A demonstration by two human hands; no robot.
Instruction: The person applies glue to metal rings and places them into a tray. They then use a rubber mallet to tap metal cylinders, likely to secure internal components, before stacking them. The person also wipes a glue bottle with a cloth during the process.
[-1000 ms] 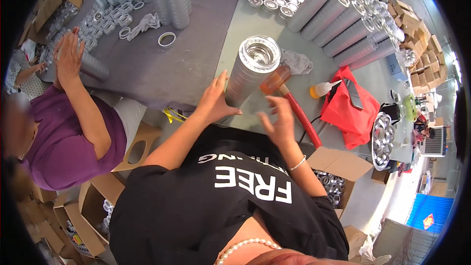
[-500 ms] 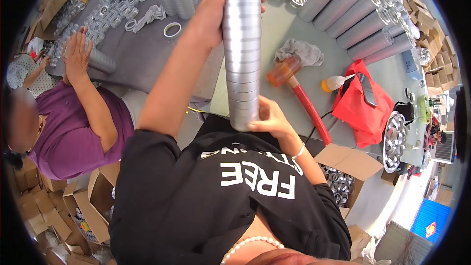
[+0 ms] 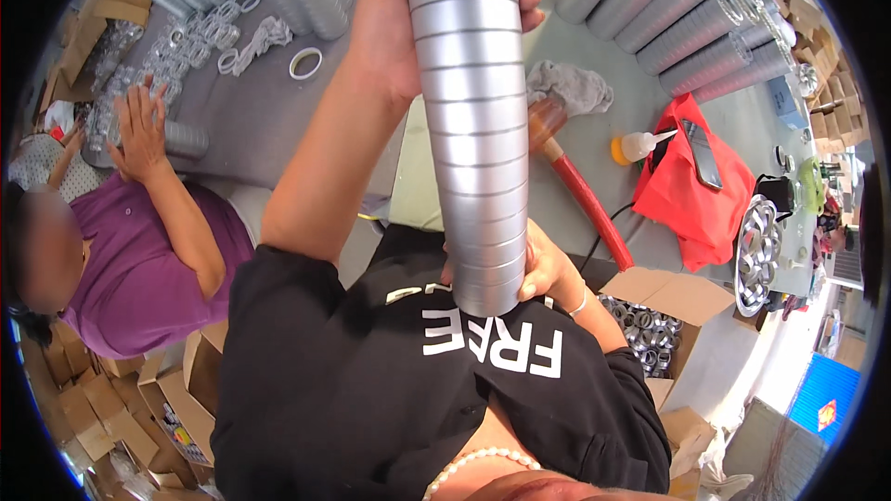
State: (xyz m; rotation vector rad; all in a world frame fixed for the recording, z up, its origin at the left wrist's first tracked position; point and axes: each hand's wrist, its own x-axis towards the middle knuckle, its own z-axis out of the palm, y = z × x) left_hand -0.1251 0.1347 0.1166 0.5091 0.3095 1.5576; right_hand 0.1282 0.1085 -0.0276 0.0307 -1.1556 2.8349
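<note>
A tall stack of silver metal rings (image 3: 475, 130) runs lengthwise in front of me, lifted close to my chest. Near its far end my left hand (image 3: 390, 32) wraps around it, with fingertips showing on the right side. At the near end my right hand (image 3: 543, 264) grips the lower rings, its thumb on the right side. Beyond my right hand lies a mallet (image 3: 585, 199) with a red handle and an amber head, partly hidden by the stack. A grey rag (image 3: 571, 88) is bunched beside the mallet head.
More ring stacks (image 3: 640, 0) stand at the back right. A red bag (image 3: 696, 213) carries a phone (image 3: 701, 156), with a squeeze bottle (image 3: 636, 147) alongside. Right of me are a ring-filled box (image 3: 668, 297) and a tray (image 3: 756, 255). A co-worker in purple (image 3: 158, 250) sits at left.
The stack, held in both hands, has come up closer to me and looks larger. Its near end now overlaps my shirt. The co-worker's hands have parted slightly.
</note>
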